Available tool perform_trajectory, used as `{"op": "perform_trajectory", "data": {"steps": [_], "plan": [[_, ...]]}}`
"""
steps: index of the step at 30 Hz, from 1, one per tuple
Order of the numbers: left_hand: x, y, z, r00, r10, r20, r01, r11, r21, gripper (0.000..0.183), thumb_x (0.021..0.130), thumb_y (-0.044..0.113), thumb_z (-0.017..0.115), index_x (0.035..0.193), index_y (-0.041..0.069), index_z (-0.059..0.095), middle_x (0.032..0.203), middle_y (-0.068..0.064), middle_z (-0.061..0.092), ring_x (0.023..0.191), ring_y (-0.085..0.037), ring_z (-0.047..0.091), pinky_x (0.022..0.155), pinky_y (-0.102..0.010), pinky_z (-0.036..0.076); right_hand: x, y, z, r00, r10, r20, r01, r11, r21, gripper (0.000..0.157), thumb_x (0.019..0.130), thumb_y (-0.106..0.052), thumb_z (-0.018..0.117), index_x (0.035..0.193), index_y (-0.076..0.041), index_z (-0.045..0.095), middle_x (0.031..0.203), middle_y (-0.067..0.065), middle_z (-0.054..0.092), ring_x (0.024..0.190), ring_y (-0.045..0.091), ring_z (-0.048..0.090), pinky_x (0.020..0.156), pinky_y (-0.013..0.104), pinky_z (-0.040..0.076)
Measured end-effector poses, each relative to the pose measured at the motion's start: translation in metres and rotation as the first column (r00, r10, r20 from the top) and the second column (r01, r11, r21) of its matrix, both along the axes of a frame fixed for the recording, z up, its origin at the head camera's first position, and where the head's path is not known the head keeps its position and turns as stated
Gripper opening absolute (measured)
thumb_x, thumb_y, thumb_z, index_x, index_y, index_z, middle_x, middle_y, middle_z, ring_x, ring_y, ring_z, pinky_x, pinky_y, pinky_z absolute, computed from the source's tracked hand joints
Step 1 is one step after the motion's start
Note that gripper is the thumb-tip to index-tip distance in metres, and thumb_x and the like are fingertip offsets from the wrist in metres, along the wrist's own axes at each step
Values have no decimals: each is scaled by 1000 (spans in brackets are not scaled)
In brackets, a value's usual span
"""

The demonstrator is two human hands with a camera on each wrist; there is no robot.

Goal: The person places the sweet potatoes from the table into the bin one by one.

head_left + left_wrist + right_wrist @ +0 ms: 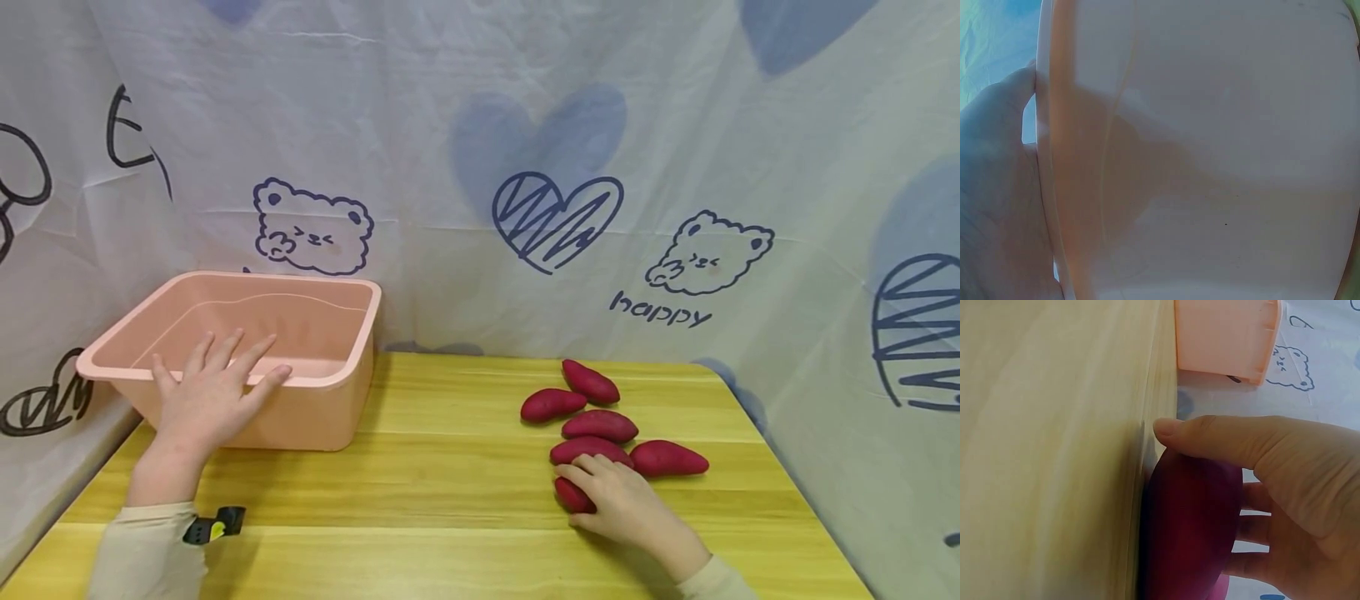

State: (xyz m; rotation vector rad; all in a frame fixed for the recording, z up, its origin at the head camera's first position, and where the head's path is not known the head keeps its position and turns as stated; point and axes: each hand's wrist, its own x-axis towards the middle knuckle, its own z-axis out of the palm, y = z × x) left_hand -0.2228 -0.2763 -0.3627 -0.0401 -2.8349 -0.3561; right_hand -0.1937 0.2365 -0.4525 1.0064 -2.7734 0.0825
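Sweet potato (1191, 519), smooth, purplish red, in right hand (621, 502).

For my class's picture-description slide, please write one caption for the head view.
Left hand at a pink tub, right hand gripping one of six red sweet potatoes on a wood-grain table.

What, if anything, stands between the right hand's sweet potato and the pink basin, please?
Nothing visible lies on the table between that sweet potato and the pink basin; only its wall rises there, the left hand over the near rim.
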Motion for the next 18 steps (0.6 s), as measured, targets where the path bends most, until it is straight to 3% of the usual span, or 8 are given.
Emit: {"op": "perform_trajectory", "data": {"steps": [18], "plan": [[0,0,0,1000,1,-2,-1,1000,3,72,95,69,30,153,27,31,159,-23,24,145,-51,12,103,-78,-19,2,-1,4,999,19,37,-20,1000,19,64,73,-33,84,130,-16,59,114,-2,62,103,17,61,83,40,54]]}}
